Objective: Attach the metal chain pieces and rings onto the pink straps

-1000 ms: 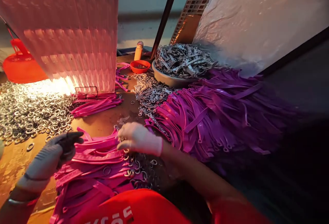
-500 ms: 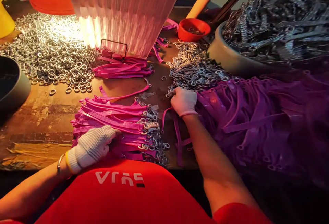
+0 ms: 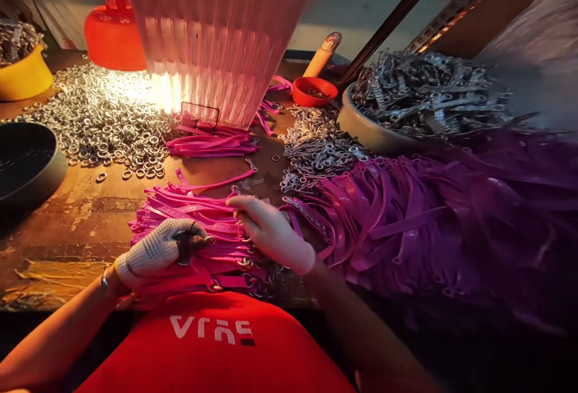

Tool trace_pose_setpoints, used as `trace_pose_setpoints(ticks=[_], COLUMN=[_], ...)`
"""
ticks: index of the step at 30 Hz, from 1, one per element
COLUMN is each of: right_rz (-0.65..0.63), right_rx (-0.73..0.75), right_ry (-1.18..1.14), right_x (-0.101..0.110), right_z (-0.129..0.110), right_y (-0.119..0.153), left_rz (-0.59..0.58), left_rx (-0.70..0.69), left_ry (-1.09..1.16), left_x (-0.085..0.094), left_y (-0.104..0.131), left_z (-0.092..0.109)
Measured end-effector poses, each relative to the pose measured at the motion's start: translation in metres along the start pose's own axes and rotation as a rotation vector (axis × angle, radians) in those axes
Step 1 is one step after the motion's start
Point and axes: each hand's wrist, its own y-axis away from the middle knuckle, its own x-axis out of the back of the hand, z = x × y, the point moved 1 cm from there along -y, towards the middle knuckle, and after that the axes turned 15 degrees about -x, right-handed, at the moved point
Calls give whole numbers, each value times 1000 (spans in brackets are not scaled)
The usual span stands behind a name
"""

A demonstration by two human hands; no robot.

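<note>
My left hand (image 3: 165,248), in a dotted white glove with dark fingertips, is closed at the left part of a pile of pink straps (image 3: 194,200); what its fingers pinch is too small to make out. My right hand (image 3: 271,230), in a plain white glove, is over the right end of that pile, where metal rings and clasps are attached. Its fingers are blurred and partly extended, so their hold is unclear. To the right lies a large heap of purple straps (image 3: 383,212), and behind it a pile of metal clasps (image 3: 316,146).
Metal rings (image 3: 112,122) lie under a red lamp (image 3: 112,38). A dark bowl (image 3: 56,170) and yellow bowl (image 3: 31,77) stand left. A ribbed clear sheet (image 3: 217,32) hangs behind a pink bundle (image 3: 212,143). A red bowl (image 3: 313,92) and large pale bowl (image 3: 361,122) stand behind.
My right hand has moved left from the clasp pile to over the pink straps. My left hand has turned, showing its dark fingertips. The view has tilted upward.
</note>
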Motion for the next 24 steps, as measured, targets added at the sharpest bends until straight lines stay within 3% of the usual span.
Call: trace_pose_setpoints(ticks=[2, 5, 7, 10, 13, 18, 24], right_rz=[-120, -213, -139, 63, 179, 189, 140], right_rx=[31, 33, -3, -17, 35, 54, -1], right_ry=[-37, -146, -194, -122, 130, 565, 613], right_x=[-14, -31, -41, -53, -56, -47, -36], right_z=[-21, -37, -39, -37, -34, -39, -39], right_y=[6, 8, 7, 7, 7, 2, -12], left_rz=[35, 199, 335, 459, 418, 333, 188], left_rx=[-32, -141, -175, -129, -116, -153, -87], left_ry=[99, 40, 41, 218, 328, 74, 209], left_x=[1, -3, -10, -20, -24, -20, -11], left_y=[-2, -5, -8, -10, -9, -14, -33], left_z=[10, 14, 10, 2, -2, 6, 13])
